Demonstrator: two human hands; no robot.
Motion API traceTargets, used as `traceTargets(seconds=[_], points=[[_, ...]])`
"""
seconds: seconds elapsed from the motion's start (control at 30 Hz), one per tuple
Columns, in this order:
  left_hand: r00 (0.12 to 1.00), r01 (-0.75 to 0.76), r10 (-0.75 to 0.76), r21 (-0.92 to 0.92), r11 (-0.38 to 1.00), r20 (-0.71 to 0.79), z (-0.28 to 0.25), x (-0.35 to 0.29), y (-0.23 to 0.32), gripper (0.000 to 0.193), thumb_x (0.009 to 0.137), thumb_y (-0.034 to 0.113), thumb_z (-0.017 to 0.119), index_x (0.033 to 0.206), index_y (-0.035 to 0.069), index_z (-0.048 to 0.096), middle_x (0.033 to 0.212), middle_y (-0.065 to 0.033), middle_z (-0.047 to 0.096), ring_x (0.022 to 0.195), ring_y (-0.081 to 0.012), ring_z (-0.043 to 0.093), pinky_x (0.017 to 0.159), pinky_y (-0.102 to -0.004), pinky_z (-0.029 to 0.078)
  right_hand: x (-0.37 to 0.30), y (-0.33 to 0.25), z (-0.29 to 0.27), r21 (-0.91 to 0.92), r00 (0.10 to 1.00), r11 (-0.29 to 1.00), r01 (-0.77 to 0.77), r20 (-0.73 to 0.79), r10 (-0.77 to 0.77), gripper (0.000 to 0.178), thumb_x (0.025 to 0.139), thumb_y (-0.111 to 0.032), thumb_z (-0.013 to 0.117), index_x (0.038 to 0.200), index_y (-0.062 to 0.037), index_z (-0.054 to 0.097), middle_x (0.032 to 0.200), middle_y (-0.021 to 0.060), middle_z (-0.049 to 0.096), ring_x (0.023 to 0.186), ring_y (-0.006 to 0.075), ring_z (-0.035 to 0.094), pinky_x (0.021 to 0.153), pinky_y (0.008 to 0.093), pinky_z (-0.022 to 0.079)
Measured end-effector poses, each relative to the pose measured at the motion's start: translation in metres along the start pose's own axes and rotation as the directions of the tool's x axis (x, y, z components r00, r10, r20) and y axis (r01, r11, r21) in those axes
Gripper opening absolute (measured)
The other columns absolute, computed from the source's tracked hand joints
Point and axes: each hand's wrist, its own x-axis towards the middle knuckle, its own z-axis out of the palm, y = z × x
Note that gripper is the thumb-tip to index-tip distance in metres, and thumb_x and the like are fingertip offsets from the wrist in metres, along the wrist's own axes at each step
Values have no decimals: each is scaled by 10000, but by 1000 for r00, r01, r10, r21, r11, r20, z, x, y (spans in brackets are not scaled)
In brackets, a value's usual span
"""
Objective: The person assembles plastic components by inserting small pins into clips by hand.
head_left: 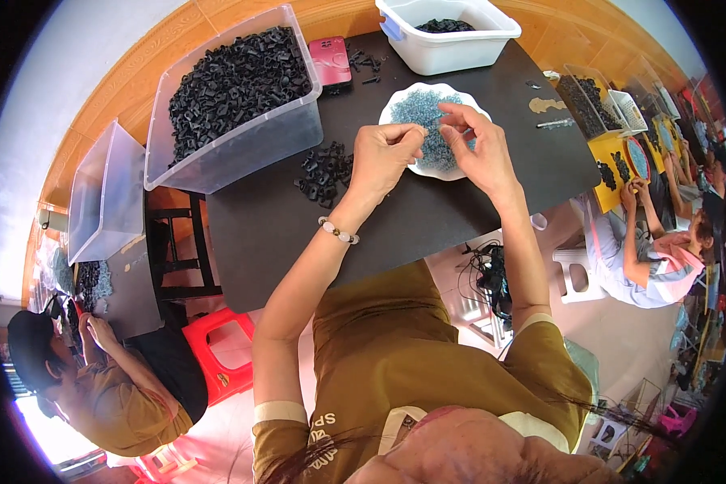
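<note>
Many blue pieces [411,109] sit in a dish [423,86] on the dark surface [274,218]; above, left hand [385,157] in pinched grip, contents unclear; right hand [484,153] parted, seemingly empty. Fine handling appears underway, calling next for precision.

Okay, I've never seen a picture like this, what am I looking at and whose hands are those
No machine here: these are the bare hands of the person wearing the camera. It is a wide fisheye on their head, looking down, so edges bend. On the dark table stand a clear bin of black pieces, a white tub and a scalloped white plate of bluish pieces. The left hand pinches thumb and forefinger together; anything between them is too small to tell. The right hand is loosely open beside it.
</note>
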Motion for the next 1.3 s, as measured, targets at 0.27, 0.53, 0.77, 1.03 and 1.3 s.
traceTargets(seconds=[0.27, 0.53, 0.77, 1.03, 1.3], points=[[995, 76, -74, -25, 997, 65, -7, -22, 9, 257, 940, 239, 690, 1019, 6, 765, 753, -22, 683, 657, -59, 595, 606, -201, 480, -12, -14, 6, 244, 997, 970, -16, 78, -4, 107, 911, -80, 695, 990, -7, 691, 870, 72, 715, 779, 136, 647, 734, 284, 514], [995, 97, -95, -131, 987, 27, -33, -111, 10, 297, 901, 97, 751, 1168, -26, 706, 970, -92, 737, 837, -91, 656, 726, -239, 539, -49, -49, 8, 359, 993, 932, 39, 91, -77, 53, 891, -36, 693, 933, -4, 697, 856, 92, 692, 774, 162, 640, 736, 277, 498], [989, -13, -22, -237, 972, -143, -41, -163, -13, 269, 850, 39, 785, 1113, 5, 742, 927, -32, 683, 822, -73, 595, 726, -214, 501, -79, -71, 36, 320, 956, 920, 226, 108, -272, 127, 821, -19, 755, 935, -22, 700, 855, 88, 692, 751, 225, 628, 681, 312, 499], [988, -11, -31, -263, 965, -154, -49, -179, -21, 267, 864, 37, 771, 1123, -9, 728, 974, -57, 701, 847, -96, 635, 754, -225, 534, -89, -79, 49, 227, 876, 869, 440, 104, -471, 277, 705, 23, 798, 961, -44, 719, 899, 56, 690, 765, 249, 609, 664, 330, 507], [988, 38, -94, -392, 919, -124, -61, -189, -27, 252, 894, 63, 749, 1129, -22, 715, 1002, -79, 714, 864, -103, 662, 783, -239, 559, -91, -92, 50, 256, 884, 885, 388, 169, -436, 278, 740, -30, 779, 1015, -53, 741, 934, 83, 687, 799, 268, 614, 691, 354, 515]])
